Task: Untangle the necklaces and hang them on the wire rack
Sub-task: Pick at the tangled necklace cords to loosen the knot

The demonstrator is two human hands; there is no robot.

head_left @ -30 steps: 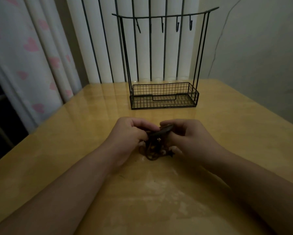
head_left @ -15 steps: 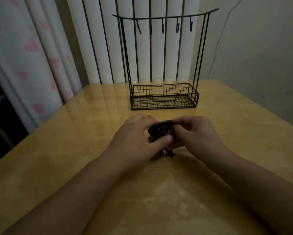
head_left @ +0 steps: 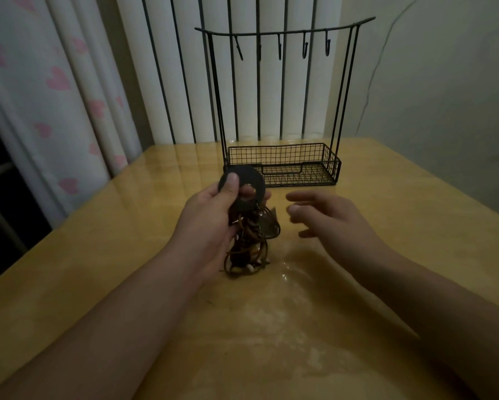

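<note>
Head view: wire rack [head_left: 283, 166] stands upright at the far side of the table [head_left: 415, 226], in front of vertical blinds [head_left: 184, 82]. Its mesh basket [head_left: 333, 166] at the bottom shows only bare wire floor. Five hooks [head_left: 304, 49] hang from the curved top bar, nothing on them.

Heart-print curtain [head_left: 40, 82] on the left, plain wall [head_left: 444, 82] on the right. Table top is glossy, with a pale worn patch near the camera. Nothing sits between the hands and the rack.

Left hand [head_left: 213, 223] is raised above the table and grips a flat black ring pendant [head_left: 242, 189]: thumb pressed on its face, other fingers curled behind, one fingertip showing through the centre hole. The tangled necklaces [head_left: 249, 243] hang from the pendant as a bundle of brown cords with small pale beads; the lower end touches the table. A dark metal charm sticks out on the bundle's right side.

Right hand [head_left: 329, 217] is just beside the bundle, not touching it, fingers apart and loosely bent, holding nothing.
</note>
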